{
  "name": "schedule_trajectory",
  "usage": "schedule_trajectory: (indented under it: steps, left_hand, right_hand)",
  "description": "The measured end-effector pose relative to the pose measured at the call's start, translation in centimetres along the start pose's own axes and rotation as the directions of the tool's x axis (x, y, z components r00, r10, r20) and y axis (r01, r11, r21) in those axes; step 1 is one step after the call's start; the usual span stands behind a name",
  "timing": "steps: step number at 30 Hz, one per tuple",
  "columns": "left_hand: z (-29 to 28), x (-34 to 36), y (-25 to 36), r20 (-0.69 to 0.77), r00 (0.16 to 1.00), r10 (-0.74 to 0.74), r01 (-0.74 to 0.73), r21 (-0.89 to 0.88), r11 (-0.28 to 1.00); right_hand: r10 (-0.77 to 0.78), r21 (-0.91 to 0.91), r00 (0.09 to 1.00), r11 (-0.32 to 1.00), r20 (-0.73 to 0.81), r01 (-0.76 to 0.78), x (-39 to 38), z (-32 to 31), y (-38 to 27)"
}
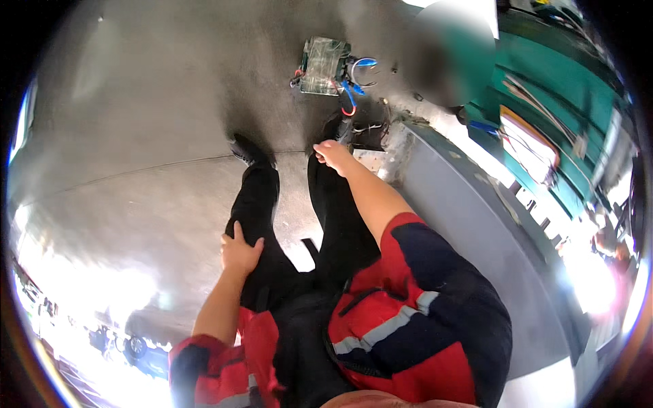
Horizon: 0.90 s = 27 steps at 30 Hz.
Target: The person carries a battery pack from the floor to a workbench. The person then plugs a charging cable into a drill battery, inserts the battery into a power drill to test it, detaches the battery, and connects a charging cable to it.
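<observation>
My left hand (241, 251) lies on the black trousers (257, 211) at my left thigh, thumb and fingers apart. My right arm reaches out over the right leg. At its end my right hand (332, 156) is closed, fingers curled in, close to the trouser leg below the knee. Whatever it may hold is too small to make out. Beyond my feet, on the grey floor, sits a box-shaped unit wrapped in clear film (324, 66). Blue-handled clamps (366, 62) and a red and blue cable (350, 105) lie against its right side.
A long grey metal ledge (469, 224) runs along my right side. Past it stands a green rack (537, 95) with rods and a framed panel. A dark box with loose wires (369, 138) is beside my right foot. A wheel (136, 347) shows at far left.
</observation>
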State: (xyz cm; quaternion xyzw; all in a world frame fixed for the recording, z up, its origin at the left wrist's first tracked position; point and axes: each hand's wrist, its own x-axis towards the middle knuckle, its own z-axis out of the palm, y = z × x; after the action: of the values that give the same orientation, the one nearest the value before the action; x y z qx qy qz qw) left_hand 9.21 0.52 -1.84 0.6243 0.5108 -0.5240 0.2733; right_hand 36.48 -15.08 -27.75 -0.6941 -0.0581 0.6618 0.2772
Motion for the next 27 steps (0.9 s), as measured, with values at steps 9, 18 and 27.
schedule_trajectory:
  steps: [9, 18, 27]
  left_hand:
    - [6.1, 3.3, -0.2, -0.263, 0.964, 0.040, -0.077, -0.132, 0.988]
    - [8.1, 2.2, -2.2, -0.248, 0.969, -0.007, -0.031, -0.149, 0.988]
    - [6.5, 0.3, -0.3, -0.242, 0.963, 0.116, -0.148, -0.117, 0.982]
  right_hand:
    - [0.270, 0.414, 0.923, 0.899, -0.276, -0.140, 23.5, -8.8, 7.8]
    - [0.364, 0.927, 0.864, -0.003, -0.348, 0.374, 23.9, -4.2, 2.1]
    - [0.551, 0.865, 0.668, 0.330, -0.501, 0.377, 14.3, -10.9, -13.4]
